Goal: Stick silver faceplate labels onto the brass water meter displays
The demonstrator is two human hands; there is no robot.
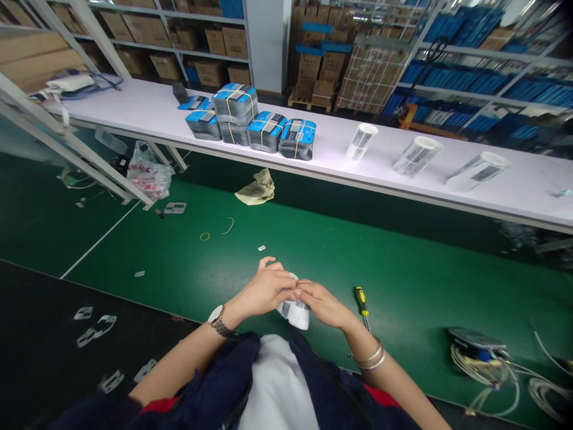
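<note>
Fingers (283, 279) of the left hand (264, 289) and right hand (323, 304) come together over a white printed roll (299, 316), clamped on its upper side with the thumbs close together, while one left finger sticks out; some fingertips are hidden. That roll sits left of the screwdriver (360, 298), with the right hand between them. It looks like paper or thin film: probably light, springy, a little slick, easy to crease or dent. A gentle hold around its sides, both hands sharing it, seems best. Its long axis slants roughly parallel to the screwdriver, the near end pointing toward the body and slightly rightward, the far end partly covered by the hands. Whether it touches the table (403, 263) under the screwdriver, I cannot tell.
</note>
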